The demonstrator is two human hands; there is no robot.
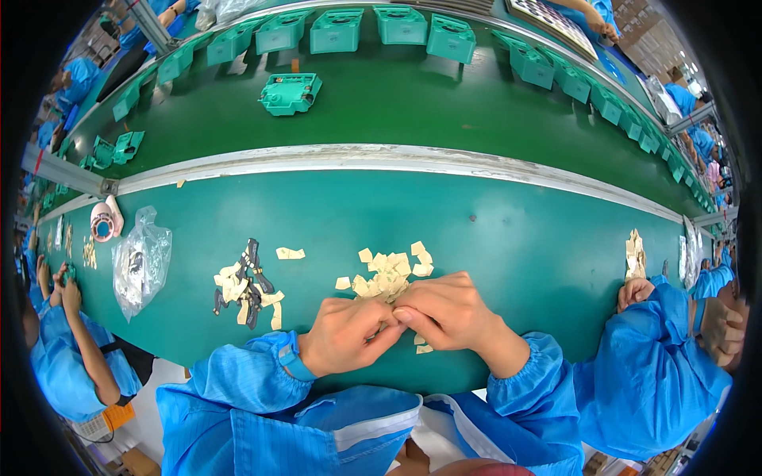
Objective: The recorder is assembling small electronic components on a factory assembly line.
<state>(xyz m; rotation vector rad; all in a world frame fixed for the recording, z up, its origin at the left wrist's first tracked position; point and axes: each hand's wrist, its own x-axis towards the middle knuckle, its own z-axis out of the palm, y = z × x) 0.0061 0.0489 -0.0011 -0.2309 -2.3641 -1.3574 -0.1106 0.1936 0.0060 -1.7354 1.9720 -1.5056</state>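
The fingers of the person's left hand [345, 333] and right hand [451, 313] are pressed together at the tips; whether a piece is pinched there cannot be told, as the knuckles cover the spot. Directly beyond the fingertips lies the pile of cream pieces [389, 268], its near edge partly hidden by the hands. The pieces overlap too much to count. One piece lies apart just left of the pile, another at its upper left, and what seem to be two lie partly covered below the right hand. A blue wristband [294, 358] circles the left wrist.

Left of the pile on the tabletop [524, 238] is a tangle of dark parts [252, 258] mixed with cream strips [230, 285], again too jumbled to number. One loose strip [290, 254] lies between the two heaps. Farther left are one clear plastic bag [143, 266], its contents blurred by glare, and one pink tape dispenser [105, 220].

Beyond the pale rail [349, 156], one green housing [289, 94] sits alone on the dark green belt [381, 111]. A row of similar housings [335, 32] curves along the far side, its ends too small to count. Two neighbouring workers in blue sleeves, one on each side [67, 377] [647, 373], are partly cut off by the fisheye rim.
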